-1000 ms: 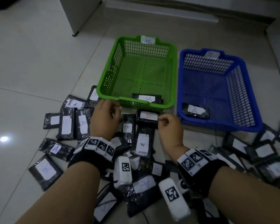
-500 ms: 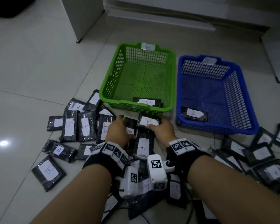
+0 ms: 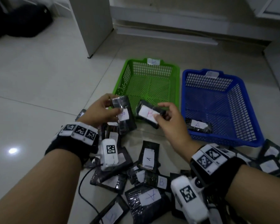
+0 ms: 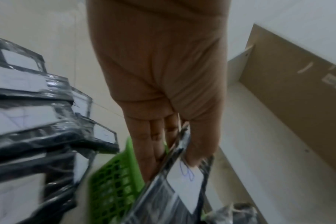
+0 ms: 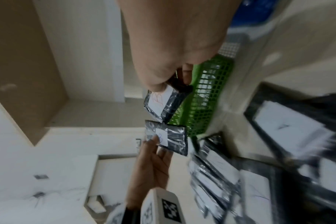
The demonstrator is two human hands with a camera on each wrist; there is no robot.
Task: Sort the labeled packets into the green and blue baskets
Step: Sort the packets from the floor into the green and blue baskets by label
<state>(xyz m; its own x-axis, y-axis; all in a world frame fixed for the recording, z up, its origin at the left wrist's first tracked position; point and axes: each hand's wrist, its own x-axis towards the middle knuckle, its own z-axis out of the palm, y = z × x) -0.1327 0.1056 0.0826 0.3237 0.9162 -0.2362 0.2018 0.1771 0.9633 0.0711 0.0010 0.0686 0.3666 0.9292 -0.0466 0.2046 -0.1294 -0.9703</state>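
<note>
My left hand (image 3: 103,109) pinches a black packet with a blue B label (image 3: 124,116) (image 4: 184,178), lifted at the near rim of the green basket (image 3: 174,73). My right hand (image 3: 168,117) pinches another black packet with a red B label (image 3: 148,114) (image 5: 159,100) just beside it, also raised over the green basket's front edge. The blue basket (image 3: 242,139) stands to the right and holds one packet marked A (image 3: 198,126). What lies on the green basket's near floor is hidden behind the held packets.
Several black labeled packets lie scattered on the tiled floor (image 3: 31,78) below my wrists, among them one marked A (image 3: 148,156) and one marked B (image 3: 162,181). More packets lie at the right (image 3: 270,164). A white cabinet leg (image 3: 94,29) stands behind the baskets.
Both hands were down on the pile half a second ago; each has since lifted a B packet up toward the green basket's front edge. The view has tilted upward.
</note>
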